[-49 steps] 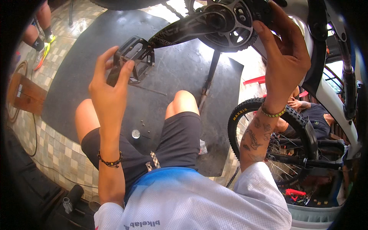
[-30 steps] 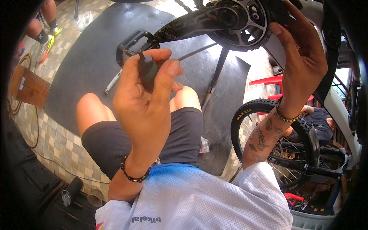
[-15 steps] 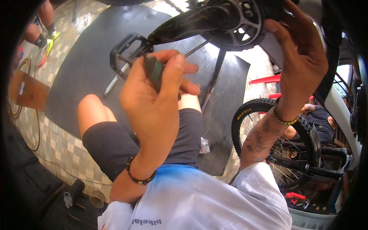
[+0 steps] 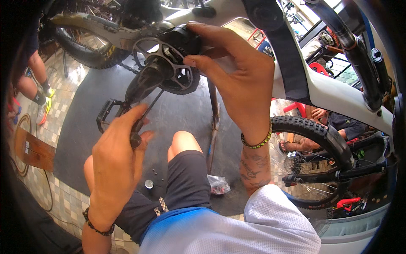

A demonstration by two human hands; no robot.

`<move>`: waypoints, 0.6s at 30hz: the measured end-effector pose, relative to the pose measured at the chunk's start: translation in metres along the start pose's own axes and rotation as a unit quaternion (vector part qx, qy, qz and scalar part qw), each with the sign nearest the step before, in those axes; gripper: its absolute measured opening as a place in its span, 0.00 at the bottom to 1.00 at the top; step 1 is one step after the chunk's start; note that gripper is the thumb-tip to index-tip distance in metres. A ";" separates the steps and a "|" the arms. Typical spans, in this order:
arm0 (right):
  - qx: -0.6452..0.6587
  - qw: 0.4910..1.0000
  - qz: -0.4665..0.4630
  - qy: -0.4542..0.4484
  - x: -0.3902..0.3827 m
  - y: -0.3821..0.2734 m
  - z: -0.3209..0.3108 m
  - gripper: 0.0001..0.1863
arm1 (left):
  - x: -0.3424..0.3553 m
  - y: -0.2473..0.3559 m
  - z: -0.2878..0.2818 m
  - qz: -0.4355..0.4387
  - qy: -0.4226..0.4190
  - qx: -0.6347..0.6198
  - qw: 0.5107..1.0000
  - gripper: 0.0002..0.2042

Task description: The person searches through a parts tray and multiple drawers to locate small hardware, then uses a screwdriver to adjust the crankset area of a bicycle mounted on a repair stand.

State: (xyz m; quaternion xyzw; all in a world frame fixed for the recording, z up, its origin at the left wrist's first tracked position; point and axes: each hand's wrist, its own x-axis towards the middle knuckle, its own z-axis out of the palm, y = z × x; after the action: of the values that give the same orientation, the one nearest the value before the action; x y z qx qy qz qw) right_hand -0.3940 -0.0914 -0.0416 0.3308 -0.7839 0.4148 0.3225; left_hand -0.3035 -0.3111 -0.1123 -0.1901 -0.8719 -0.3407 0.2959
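A screwdriver [image 4: 136,135] with a dark handle and a long thin shaft is in my left hand [image 4: 112,161], the fingers closed round the handle. Its shaft points up and right, ending by the lower edge of the chainring [image 4: 186,77]; the tip is hard to make out. My right hand [image 4: 247,76] grips a black chain guide [image 4: 182,40] at the chainring's upper right. The right thumb rests by the ring, and the other fingers are partly hidden behind. A black crank arm [image 4: 146,80] slopes down left to a flat pedal [image 4: 103,118] beyond my left hand.
The white bike frame [image 4: 325,86] runs across the upper right. A wheel with a knobby tyre [image 4: 313,131] stands at the right, with a seated person behind. A dark mat [image 4: 80,127] lies below, holding a small cup [image 4: 149,184] and a plastic bag [image 4: 218,185]. Another person's legs show far left.
The view has shifted, bringing more of the bike into sight. My left hand now sits lower left with the screwdriver, closer to the pedal. My right hand remains at the chainring.
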 end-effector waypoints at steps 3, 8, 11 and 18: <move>-0.003 1.000 -0.006 0.006 -0.002 0.005 0.000 0.23 | 0.007 0.011 -0.011 0.041 -0.024 0.214 0.976 0.26; -0.016 1.000 -0.005 0.005 0.001 0.002 -0.001 0.24 | -0.002 0.021 -0.026 -0.098 -0.121 0.178 0.972 0.26; -0.019 1.000 0.021 -0.005 0.000 -0.005 -0.004 0.24 | -0.015 0.012 -0.032 -0.258 -0.122 -0.167 0.944 0.22; -0.026 1.000 0.005 0.007 -0.001 -0.004 -0.003 0.23 | -0.030 0.031 -0.005 -0.356 0.092 -0.351 0.861 0.21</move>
State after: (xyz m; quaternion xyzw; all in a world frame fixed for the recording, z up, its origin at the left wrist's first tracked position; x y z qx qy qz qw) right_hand -0.3897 -0.0904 -0.0391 0.3159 -0.7939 0.3977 0.3343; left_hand -0.2623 -0.2964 -0.1139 0.0743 -0.6713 -0.7226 0.1472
